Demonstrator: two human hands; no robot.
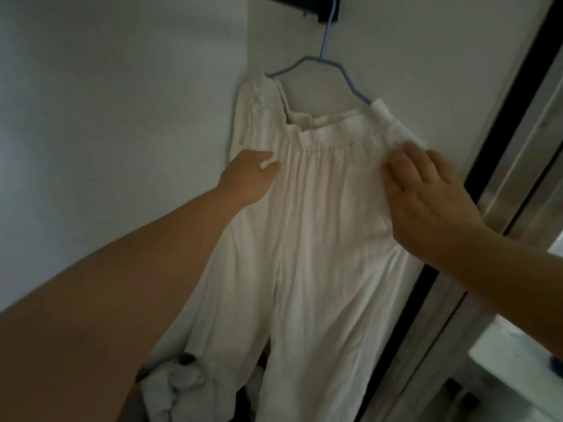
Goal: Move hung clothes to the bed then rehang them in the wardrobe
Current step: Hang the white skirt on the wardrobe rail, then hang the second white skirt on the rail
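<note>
White elastic-waist trousers [304, 226]: hung on blue hanger [323, 60] against wardrobe wall. Left hand [248, 175] pinches the waistband's left side; right hand [426, 190] lies flat-fingered, relaxed, on the right side. Step, judged: rehanging; next, straighten and let go. Rail cropped; floor heap [173, 388] indistinct.

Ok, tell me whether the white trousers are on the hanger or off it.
On it: the white trousers hang by the waistband from the blue hanger, hooked above.

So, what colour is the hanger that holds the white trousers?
Light blue: the hanger shows best in the head view, above the white trousers.
</note>
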